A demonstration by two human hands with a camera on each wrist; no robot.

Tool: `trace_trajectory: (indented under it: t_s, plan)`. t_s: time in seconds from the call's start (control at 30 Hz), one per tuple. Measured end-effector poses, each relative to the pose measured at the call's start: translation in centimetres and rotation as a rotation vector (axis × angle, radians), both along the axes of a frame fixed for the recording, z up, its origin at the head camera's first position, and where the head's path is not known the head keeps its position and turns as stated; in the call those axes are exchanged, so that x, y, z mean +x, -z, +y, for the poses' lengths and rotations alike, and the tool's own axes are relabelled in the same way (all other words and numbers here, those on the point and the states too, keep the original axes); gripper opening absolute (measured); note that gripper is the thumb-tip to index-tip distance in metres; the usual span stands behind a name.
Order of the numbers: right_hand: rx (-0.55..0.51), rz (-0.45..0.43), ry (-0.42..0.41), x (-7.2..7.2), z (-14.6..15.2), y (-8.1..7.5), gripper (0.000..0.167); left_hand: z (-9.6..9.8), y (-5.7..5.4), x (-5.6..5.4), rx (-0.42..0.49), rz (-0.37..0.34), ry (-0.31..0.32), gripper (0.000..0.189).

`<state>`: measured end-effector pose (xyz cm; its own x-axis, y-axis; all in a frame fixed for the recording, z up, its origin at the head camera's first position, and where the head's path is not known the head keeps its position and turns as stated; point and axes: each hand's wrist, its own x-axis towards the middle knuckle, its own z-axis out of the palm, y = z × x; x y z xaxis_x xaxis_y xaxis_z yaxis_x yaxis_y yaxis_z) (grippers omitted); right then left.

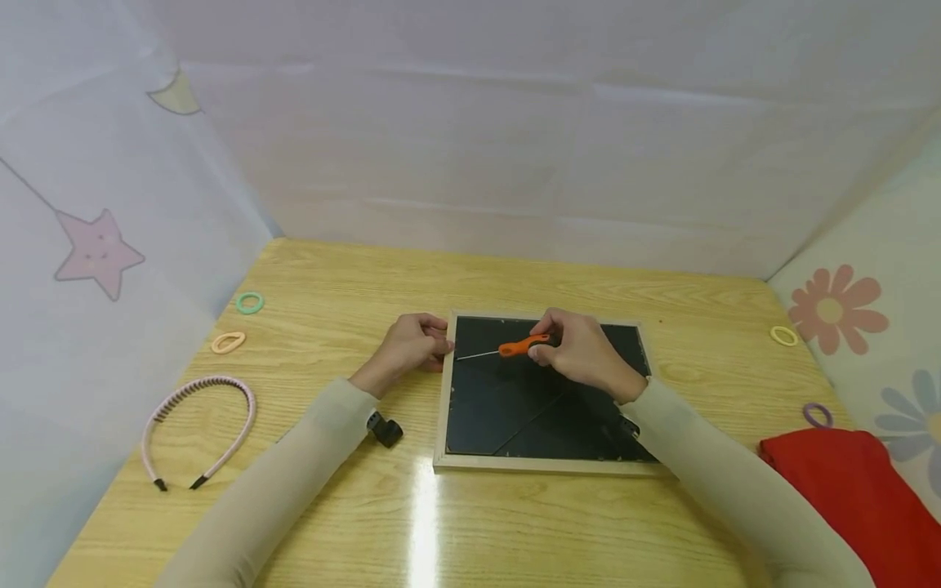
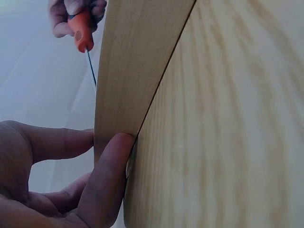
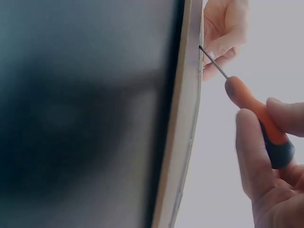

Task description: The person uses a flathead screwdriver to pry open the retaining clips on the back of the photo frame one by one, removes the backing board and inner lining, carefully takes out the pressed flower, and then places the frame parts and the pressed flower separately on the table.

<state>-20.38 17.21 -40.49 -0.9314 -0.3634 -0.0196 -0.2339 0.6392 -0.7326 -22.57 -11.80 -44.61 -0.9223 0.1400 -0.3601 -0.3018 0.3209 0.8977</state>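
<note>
A picture frame (image 1: 544, 464) with a pale wooden rim and a black backing board (image 1: 507, 404) lies back side up on the table. My right hand (image 1: 581, 349) holds a screwdriver (image 1: 518, 347) by its orange and black handle. Its thin shaft points left, and the tip meets the inner side of the frame's left rim. At that rim, my left hand (image 1: 412, 347) grips the frame from outside. The left wrist view shows a fingertip (image 2: 118, 147) against the rim's outer side. In the right wrist view the screwdriver's handle (image 3: 256, 111) sits between thumb and fingers.
On the wooden table's (image 1: 353, 506) left side lie a pink headband (image 1: 253, 400), an orange ring (image 1: 228, 342) and a green ring (image 1: 250, 303). Rightward are a yellow ring (image 1: 783, 336), a purple ring (image 1: 818, 415) and red cloth (image 1: 845, 482). Fabric walls surround the table.
</note>
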Motion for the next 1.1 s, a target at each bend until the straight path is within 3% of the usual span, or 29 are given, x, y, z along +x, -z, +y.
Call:
trace_trajectory:
  t_s: [0.23, 0.53, 1.1]
  plan:
    - [-0.077, 0.094, 0.017, 0.0, -1.2, -0.9, 0.021, 0.0, -0.1, 0.0, 0.005, 0.003, 0.006, 0.041]
    - [-0.136, 0.149, -0.004, -0.2, -3.5, -2.4, 0.022, -0.1, -0.1, -0.1, 0.023, -0.005, 0.001, 0.042]
    - [-0.111, 0.256, -0.159, -1.1, -9.3, -5.2, 0.019, -0.2, 0.1, -0.2, 0.032, 0.012, 0.008, 0.042]
